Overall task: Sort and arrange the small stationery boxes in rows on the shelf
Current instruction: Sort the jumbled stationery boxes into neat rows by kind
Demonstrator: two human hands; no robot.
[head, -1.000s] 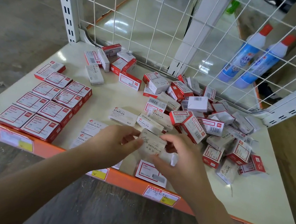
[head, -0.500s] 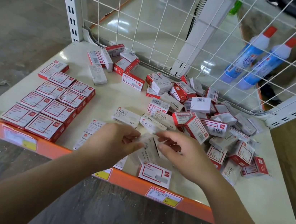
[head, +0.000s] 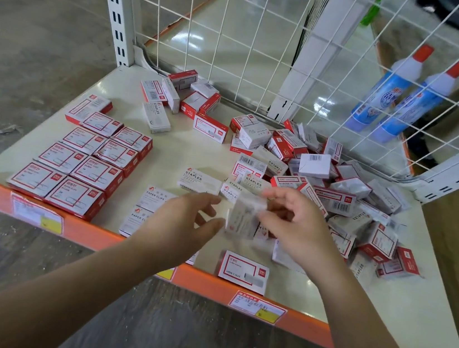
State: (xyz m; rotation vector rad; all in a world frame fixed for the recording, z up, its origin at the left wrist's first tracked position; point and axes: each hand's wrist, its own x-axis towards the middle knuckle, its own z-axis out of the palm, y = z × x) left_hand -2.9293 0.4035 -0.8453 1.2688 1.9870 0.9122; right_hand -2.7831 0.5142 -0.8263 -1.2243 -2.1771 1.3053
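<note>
Front edge: the cream shelf (head: 173,149) has an orange lip with price tags; one red-and-white staples box (head: 244,271) lies flat just behind it.
Right hand (head: 299,230): fingers curl round a small blurred white cardboard box (head: 243,218), lifted above the shelf.
Left hand (head: 181,223): fingers relaxed and spread, tips beside the held box; contact is probably none, but blur hides it.
Left side: flat red-bordered paper-clip boxes (head: 84,157) sit in neat rows.
Right side: a loose heap of mixed boxes (head: 337,188).
Far: white wire mesh panel (head: 241,29), two blue bottles with red caps (head: 402,94) behind it.
</note>
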